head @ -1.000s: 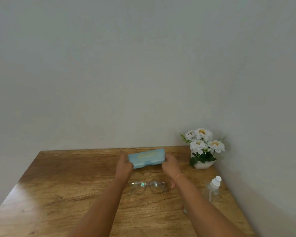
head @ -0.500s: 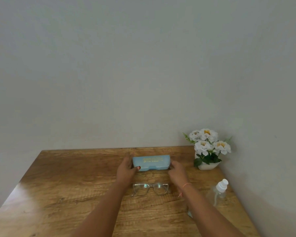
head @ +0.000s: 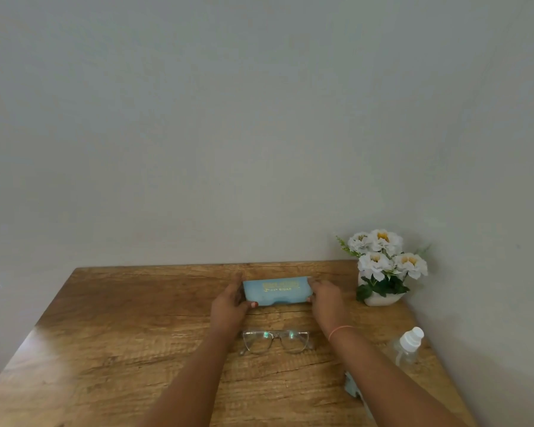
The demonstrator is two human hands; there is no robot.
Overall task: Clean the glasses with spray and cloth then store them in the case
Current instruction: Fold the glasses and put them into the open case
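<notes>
A light blue glasses case [head: 276,290] with gold lettering lies closed on the wooden table [head: 121,334] near the far edge. My left hand [head: 230,303] grips its left end and my right hand [head: 326,300] grips its right end. Clear-framed glasses [head: 275,341] lie open on the table between my forearms, nearer to me than the case. A clear spray bottle [head: 409,346] with a white cap stands at the right. A bit of blue cloth [head: 351,385] shows under my right forearm, mostly hidden.
A white pot of white flowers [head: 383,266] stands at the far right corner against the grey wall. The table's right edge runs close to the spray bottle. Bare wood stretches over the left half of the table.
The case, held tilted above the table a second ago, has come down flat onto the wood. Both hands stay on its ends.
</notes>
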